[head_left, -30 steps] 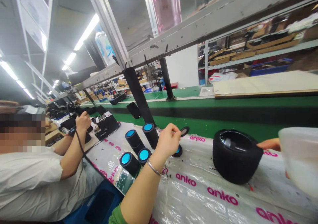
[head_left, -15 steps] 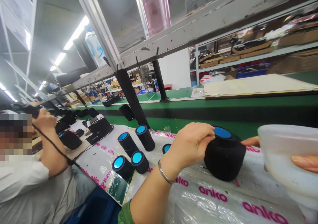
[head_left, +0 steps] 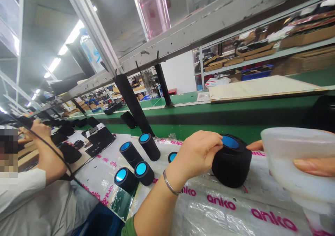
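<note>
A black cylindrical speaker (head_left: 231, 168) with a shiny blue disc on top stands tilted in view on the plastic-covered bench. My left hand (head_left: 200, 152), with a metal bangle on the wrist, is closed in a pinch at the left edge of the speaker's top, beside the disc. My right hand (head_left: 312, 168) is wrapped round a translucent white plastic container (head_left: 282, 155), wide above and narrow below. One right fingertip reaches past the container to the speaker's right upper edge. The container hides most of that hand.
Several smaller black cylinders (head_left: 145, 173) with blue tops stand left of my forearm. Printed plastic sheeting (head_left: 222, 203) covers the bench. Behind runs a green conveyor (head_left: 183, 120) with a board (head_left: 261, 87) beyond. A co-worker (head_left: 44, 183) sits at left. A metal shelf beam (head_left: 209, 30) crosses overhead.
My view has shifted slightly, so most things sit further left. Both hands keep nearly the same positions at the speaker. The co-worker's arm has moved left in view.
</note>
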`<state>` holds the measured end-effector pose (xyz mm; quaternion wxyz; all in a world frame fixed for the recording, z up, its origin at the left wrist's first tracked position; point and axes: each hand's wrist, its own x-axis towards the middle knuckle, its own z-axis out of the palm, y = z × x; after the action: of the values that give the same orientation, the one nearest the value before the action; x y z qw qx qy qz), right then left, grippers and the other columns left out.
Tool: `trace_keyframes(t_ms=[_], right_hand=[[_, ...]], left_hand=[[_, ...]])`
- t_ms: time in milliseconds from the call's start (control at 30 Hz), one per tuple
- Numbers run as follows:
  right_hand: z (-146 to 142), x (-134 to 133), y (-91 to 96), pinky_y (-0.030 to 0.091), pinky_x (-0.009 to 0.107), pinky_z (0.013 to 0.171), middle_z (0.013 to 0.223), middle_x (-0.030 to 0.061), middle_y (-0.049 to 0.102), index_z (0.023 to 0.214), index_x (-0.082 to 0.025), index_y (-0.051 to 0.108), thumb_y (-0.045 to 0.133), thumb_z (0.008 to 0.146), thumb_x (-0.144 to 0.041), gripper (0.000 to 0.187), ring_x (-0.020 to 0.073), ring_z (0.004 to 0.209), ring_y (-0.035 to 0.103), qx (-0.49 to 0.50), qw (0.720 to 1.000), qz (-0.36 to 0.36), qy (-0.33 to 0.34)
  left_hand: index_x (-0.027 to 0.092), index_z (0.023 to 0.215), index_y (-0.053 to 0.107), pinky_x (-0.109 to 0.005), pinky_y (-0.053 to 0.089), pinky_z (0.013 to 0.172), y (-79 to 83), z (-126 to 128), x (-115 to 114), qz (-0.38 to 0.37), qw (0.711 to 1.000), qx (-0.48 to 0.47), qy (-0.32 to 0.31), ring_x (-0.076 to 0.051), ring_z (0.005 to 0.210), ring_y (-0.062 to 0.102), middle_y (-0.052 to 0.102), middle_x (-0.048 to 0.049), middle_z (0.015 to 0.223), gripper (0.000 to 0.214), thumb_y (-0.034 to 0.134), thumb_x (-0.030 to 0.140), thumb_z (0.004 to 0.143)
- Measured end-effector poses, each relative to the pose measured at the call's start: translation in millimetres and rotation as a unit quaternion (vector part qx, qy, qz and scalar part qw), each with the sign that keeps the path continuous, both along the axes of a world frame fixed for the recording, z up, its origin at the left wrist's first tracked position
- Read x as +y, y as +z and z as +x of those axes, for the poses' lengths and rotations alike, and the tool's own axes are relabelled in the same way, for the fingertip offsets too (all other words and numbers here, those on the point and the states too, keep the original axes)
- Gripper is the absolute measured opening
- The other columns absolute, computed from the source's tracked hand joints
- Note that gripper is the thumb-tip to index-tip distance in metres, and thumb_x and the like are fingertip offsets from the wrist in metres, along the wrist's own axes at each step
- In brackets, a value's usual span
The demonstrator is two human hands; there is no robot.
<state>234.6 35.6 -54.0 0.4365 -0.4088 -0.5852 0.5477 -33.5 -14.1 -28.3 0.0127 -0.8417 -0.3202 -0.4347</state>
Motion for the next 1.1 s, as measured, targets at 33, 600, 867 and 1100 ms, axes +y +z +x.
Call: trace_keyframes(t_ms=[33, 600, 867, 1100], right_hand=[[-5.3, -1.7, 0.0, 0.054, 0.022, 0.070, 0.082, 0.0113, 0.047, 0.110, -0.018, 0.066, 0.074, 0.058, -0.068, 0.072, 0.0197, 0.092, 0.052, 0.007, 1.000, 0.004, -0.013], [15.3, -3.3, 4.3, 0.056, 0.022, 0.082, 0.124, 0.0085, 0.042, 0.119, -0.020, 0.064, 0.084, 0.049, -0.053, 0.080, 0.0281, 0.110, 0.048, -0.120, 0.988, -0.035, 0.091], [3.9, -16.6, 16.9, 0.056, 0.021, 0.082, 0.121, 0.0083, 0.043, 0.113, -0.018, 0.066, 0.084, 0.046, -0.059, 0.081, 0.0264, 0.110, 0.049, -0.123, 0.989, -0.035, 0.072], [30.1, 17.0, -19.8, 0.055, 0.021, 0.085, 0.123, 0.0082, 0.042, 0.116, -0.019, 0.065, 0.084, 0.052, -0.047, 0.072, 0.0268, 0.112, 0.047, -0.106, 0.989, 0.011, 0.106]], left_hand=[[0.015, 0.086, 0.061, -0.031, 0.053, 0.086, -0.1, 0.2, 0.0, -0.001, 1.000, 0.000, 0.000, -0.018, 0.095, 0.066, 0.072, -0.0091, 0.100, 0.008, 0.055, 0.011, 0.090], [0.017, 0.107, 0.062, -0.034, 0.050, 0.086, 8.7, -3.7, -3.1, -0.075, 0.996, -0.012, 0.036, -0.019, 0.093, 0.060, 0.072, -0.0042, 0.099, 0.030, 0.041, 0.005, 0.089], [0.017, 0.115, 0.057, -0.037, 0.048, 0.093, 8.7, -1.5, -7.1, -0.109, 0.993, -0.012, 0.034, -0.020, 0.103, 0.059, 0.074, -0.0028, 0.103, 0.036, 0.043, 0.002, 0.085], [0.021, 0.115, 0.056, -0.039, 0.049, 0.099, 4.7, 2.0, -8.3, -0.179, 0.980, -0.087, -0.023, -0.019, 0.104, 0.065, 0.073, -0.0022, 0.100, 0.036, 0.043, 0.005, 0.086]])
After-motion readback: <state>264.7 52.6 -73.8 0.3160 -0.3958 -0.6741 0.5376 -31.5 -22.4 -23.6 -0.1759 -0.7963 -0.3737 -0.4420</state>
